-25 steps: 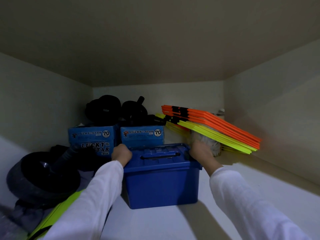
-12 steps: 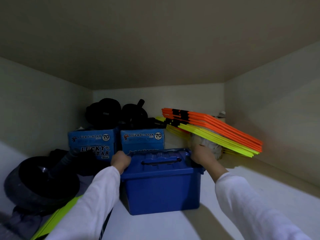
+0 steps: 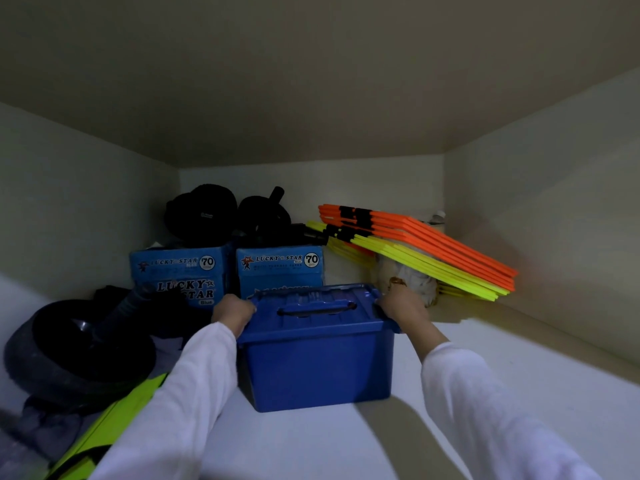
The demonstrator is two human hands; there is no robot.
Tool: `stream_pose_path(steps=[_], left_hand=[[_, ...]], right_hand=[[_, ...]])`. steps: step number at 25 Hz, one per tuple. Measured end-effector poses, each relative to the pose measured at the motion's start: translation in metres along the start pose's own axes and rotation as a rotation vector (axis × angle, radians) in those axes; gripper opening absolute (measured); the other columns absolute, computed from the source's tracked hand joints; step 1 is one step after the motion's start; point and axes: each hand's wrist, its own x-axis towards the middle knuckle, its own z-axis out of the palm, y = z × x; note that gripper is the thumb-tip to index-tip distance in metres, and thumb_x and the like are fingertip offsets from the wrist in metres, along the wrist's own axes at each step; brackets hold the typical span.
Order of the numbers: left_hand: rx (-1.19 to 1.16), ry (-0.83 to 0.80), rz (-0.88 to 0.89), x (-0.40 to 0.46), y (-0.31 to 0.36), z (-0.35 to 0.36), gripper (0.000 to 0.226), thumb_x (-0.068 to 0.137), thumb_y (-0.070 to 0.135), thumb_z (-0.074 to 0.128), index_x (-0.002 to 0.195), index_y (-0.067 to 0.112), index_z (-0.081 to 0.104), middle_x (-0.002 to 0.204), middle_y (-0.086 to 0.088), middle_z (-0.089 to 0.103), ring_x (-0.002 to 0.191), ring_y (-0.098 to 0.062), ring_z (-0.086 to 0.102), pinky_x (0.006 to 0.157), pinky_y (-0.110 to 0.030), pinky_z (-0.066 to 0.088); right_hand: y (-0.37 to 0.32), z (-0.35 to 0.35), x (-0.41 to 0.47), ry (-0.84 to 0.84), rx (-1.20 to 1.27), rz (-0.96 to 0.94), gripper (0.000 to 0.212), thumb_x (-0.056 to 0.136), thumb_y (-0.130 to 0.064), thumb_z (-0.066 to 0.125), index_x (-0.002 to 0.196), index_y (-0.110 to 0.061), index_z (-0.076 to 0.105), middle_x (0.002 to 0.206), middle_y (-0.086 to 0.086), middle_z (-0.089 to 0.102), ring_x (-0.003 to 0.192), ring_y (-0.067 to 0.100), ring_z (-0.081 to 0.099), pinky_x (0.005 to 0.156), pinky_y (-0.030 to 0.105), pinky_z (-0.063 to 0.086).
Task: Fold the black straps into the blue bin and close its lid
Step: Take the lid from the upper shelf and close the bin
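Note:
The blue bin (image 3: pixel 317 368) stands on a white shelf, its lid (image 3: pixel 311 308) down with a black handle on top. My left hand (image 3: pixel 232 311) grips the bin's left rim and my right hand (image 3: pixel 400 304) grips its right rim. Both arms wear white sleeves. No black straps show; the bin's inside is hidden by the lid.
Behind the bin stand two blue Lucky Star boxes (image 3: pixel 180 278) with black round gear on top. Orange and yellow flat bars (image 3: pixel 433 251) lean at the back right. A black wheel (image 3: pixel 79 351) and a lime-green item (image 3: pixel 114 424) lie at the left. The shelf's walls close in on both sides.
The bin has come a little toward me and sits lower in view, with both hands still on its rims.

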Motion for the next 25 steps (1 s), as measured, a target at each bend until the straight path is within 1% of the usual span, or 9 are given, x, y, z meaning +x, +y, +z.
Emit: stream_pose_path(steps=[5,8,10,15,17,19,21,23,25], left_hand=[[-0.186,-0.117,-0.075,-0.005,0.001,-0.006,0.043,0.089,0.011,0.062,0.124,-0.01,0.051,0.111,-0.022,0.061,0.094,-0.033,0.06,0.08,-0.042,0.05],[-0.336,-0.244,-0.172,-0.017,-0.005,-0.012,0.024,0.092,0.024,0.059,0.096,0.001,0.058,0.082,-0.012,0.057,0.065,-0.025,0.051,0.058,-0.035,0.044],[-0.399,-0.292,-0.226,-0.024,-0.009,-0.015,0.028,0.092,0.031,0.058,0.076,0.009,0.051,0.073,-0.008,0.053,0.062,-0.02,0.048,0.056,-0.032,0.043],[-0.454,-0.299,-0.223,-0.024,-0.012,-0.013,0.027,0.092,0.03,0.056,0.074,0.011,0.049,0.073,-0.007,0.052,0.063,-0.019,0.047,0.054,-0.029,0.041],[-0.449,-0.295,-0.223,-0.023,-0.013,-0.011,0.028,0.092,0.03,0.056,0.072,0.012,0.048,0.073,-0.008,0.052,0.063,-0.019,0.047,0.055,-0.029,0.04],[-0.444,-0.288,-0.223,-0.022,-0.012,-0.01,0.03,0.092,0.029,0.056,0.07,0.011,0.047,0.072,-0.008,0.052,0.062,-0.02,0.046,0.054,-0.029,0.04],[-0.44,-0.276,-0.221,-0.022,-0.011,-0.01,0.031,0.093,0.027,0.056,0.069,0.011,0.046,0.07,-0.008,0.05,0.06,-0.02,0.045,0.053,-0.028,0.039],[-0.444,-0.271,-0.223,-0.024,-0.01,-0.009,0.031,0.093,0.027,0.056,0.069,0.011,0.045,0.07,-0.008,0.05,0.06,-0.019,0.045,0.052,-0.028,0.038],[-0.455,-0.272,-0.225,-0.024,-0.011,-0.01,0.03,0.092,0.027,0.057,0.069,0.011,0.046,0.07,-0.007,0.051,0.06,-0.019,0.045,0.052,-0.028,0.038]], right_hand=[[-0.001,0.0,-0.002,0.088,-0.063,-0.113,0.016,0.088,-0.013,0.054,0.101,-0.003,0.057,0.111,0.018,0.066,0.101,0.033,0.064,0.064,0.029,0.039],[-0.003,-0.002,-0.004,0.116,-0.148,-0.168,0.027,0.091,-0.012,0.05,0.114,0.001,0.054,0.115,0.019,0.064,0.105,0.034,0.062,0.066,0.031,0.041],[-0.006,-0.004,-0.007,0.119,-0.206,-0.206,0.029,0.091,-0.012,0.048,0.116,0.001,0.055,0.117,0.02,0.064,0.107,0.034,0.061,0.072,0.034,0.045],[-0.004,-0.003,-0.004,0.064,-0.19,-0.229,0.025,0.091,-0.012,0.049,0.108,0.001,0.063,0.106,0.02,0.067,0.101,0.034,0.063,0.064,0.03,0.041],[-0.001,-0.008,-0.004,0.008,-0.012,-0.184,0.017,0.09,-0.014,0.054,0.085,-0.002,0.066,0.085,0.017,0.064,0.085,0.031,0.063,0.054,0.028,0.039],[0.003,-0.017,-0.007,-0.071,0.38,-0.079,0.023,0.092,-0.015,0.054,0.071,-0.008,0.059,0.071,0.011,0.056,0.065,0.024,0.054,0.055,0.029,0.038],[0.011,-0.025,-0.015,-0.194,0.846,0.097,0.019,0.096,-0.014,0.047,0.1,-0.002,0.061,0.07,0.009,0.049,0.06,0.02,0.047,0.051,0.029,0.041],[0.022,-0.026,-0.017,-0.344,1.124,0.216,0.035,0.098,-0.008,0.044,0.131,0.003,0.048,0.078,0.012,0.051,0.064,0.021,0.05,0.04,0.024,0.048],[0.025,-0.024,-0.021,-0.456,1.183,0.246,0.028,0.098,-0.008,0.044,0.124,0.001,0.049,0.087,0.014,0.055,0.071,0.021,0.055,0.037,0.021,0.051]])
